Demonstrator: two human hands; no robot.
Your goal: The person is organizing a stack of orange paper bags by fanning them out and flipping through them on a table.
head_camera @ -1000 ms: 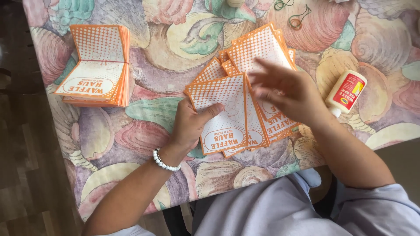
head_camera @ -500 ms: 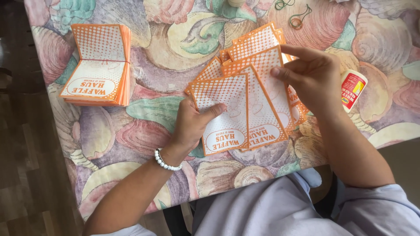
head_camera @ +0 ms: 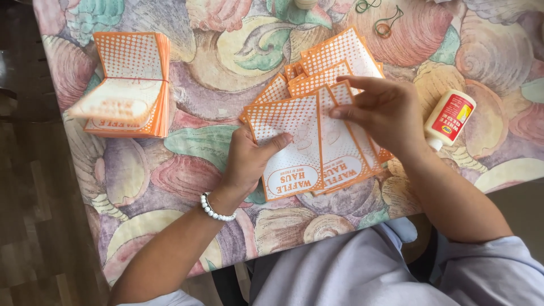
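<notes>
My left hand [head_camera: 249, 161] pins the front orange paper bag [head_camera: 289, 144] at mid-frame, thumb clamped on its face, long axis running up-frame, while my right hand [head_camera: 385, 110], nearer the fanned bags [head_camera: 340, 62] behind, pinches the next one's top edge.

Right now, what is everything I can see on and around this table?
paper bags: several, orange and white, fanned out at the table's middle, under both hands
stack of bags: one pile, orange and white, at the table's left
glue bottle: one, white with a red label, lying at the right
rubber bands: a few, green and orange, near the far edge
tablecloth: one, pastel shell pattern, covering the table
floor: dark wood, at the left
bracelet: one, white beads, on the left wrist
left hand: thumb pressing the front bag
right hand: fingertips on the fanned bags
</notes>
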